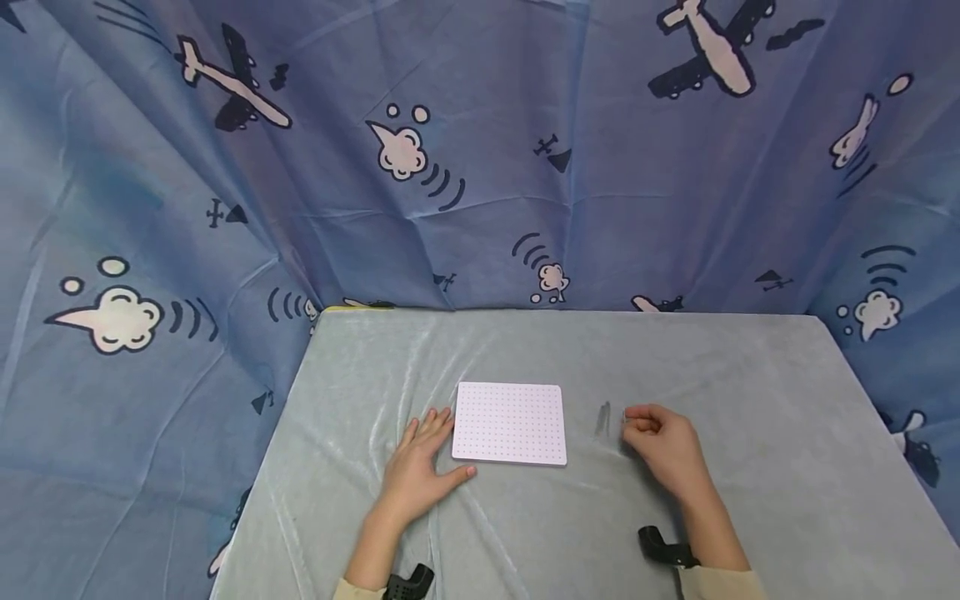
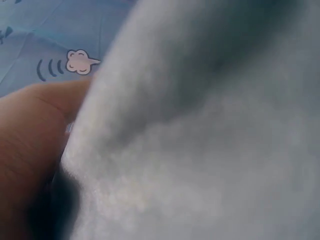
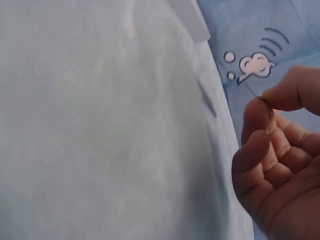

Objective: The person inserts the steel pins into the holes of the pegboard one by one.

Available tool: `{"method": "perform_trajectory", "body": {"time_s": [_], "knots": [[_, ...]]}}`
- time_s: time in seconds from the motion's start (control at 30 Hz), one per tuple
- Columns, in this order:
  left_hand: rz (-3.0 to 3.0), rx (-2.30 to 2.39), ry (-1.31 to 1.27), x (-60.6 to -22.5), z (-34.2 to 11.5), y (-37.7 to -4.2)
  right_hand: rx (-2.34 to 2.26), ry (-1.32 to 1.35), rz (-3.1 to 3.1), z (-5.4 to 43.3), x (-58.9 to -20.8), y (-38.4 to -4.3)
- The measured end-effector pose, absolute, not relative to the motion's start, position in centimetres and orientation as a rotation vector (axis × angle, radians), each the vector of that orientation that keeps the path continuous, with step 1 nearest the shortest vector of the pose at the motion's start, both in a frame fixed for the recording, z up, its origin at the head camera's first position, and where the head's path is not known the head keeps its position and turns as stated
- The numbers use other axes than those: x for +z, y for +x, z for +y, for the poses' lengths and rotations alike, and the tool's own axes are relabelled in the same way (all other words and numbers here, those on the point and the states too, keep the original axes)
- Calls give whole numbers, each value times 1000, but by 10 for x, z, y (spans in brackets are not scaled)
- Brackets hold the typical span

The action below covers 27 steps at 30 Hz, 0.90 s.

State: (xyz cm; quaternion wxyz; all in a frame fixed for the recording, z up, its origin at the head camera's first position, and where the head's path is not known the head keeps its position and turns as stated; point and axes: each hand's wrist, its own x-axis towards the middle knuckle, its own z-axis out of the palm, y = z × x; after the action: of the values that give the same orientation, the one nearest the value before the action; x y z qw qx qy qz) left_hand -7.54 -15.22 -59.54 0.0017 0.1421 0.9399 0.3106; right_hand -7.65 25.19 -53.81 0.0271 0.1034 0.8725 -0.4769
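A white rectangular board with rows of small dots lies flat on the grey cloth. My left hand rests on the cloth at the board's left side, fingers spread and straight, index fingertip right at its edge. To the right of the board, my right hand is held over the cloth, thumb and index fingertip pinched together. A tiny thin piece shows between those fingertips in the right wrist view; its kind I cannot tell. The other fingers of that hand are curled.
Between board and right hand, a narrow dark grey streak shows on the cloth. The cloth-covered table reaches back to a blue curtain printed with planes and clouds. Each wrist bears a black camera mount.
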Motion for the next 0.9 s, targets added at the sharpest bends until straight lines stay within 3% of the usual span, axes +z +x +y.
{"method": "perform_trajectory", "body": {"time_s": [0.4, 0.9], "knots": [[3014, 939, 505, -599, -148, -77, -1902, 108, 2499, 203, -527, -91], [3034, 927, 505, -601, -152, -75, -2012, -173, 2486, 129, -553, -107]]}}
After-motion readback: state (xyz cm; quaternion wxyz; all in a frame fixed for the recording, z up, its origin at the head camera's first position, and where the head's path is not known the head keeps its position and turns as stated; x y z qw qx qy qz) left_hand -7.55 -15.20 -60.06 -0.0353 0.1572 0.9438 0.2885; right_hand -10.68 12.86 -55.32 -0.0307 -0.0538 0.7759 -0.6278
